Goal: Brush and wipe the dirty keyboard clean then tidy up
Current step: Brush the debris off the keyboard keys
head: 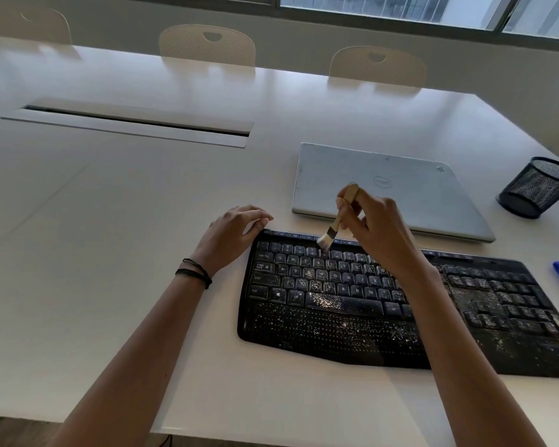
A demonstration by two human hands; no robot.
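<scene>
Keyboard (400,304) flat on surface (110,221), dusted with white crumbs. Right hand (375,230) fingers pinch brush (334,221) at wooden handle, bristles on number row. Left hand (236,233) fingers loosely curled, steadying keyboard's top-left corner. Brush likely light, bristles soft; keyboard rigid, probably slides easily.

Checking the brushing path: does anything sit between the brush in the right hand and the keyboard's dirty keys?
Nothing visible does. The brush, gripped by the right hand, has its bristles at the top key rows of the keyboard. The left hand rests by its far left corner, off the keys.
</scene>
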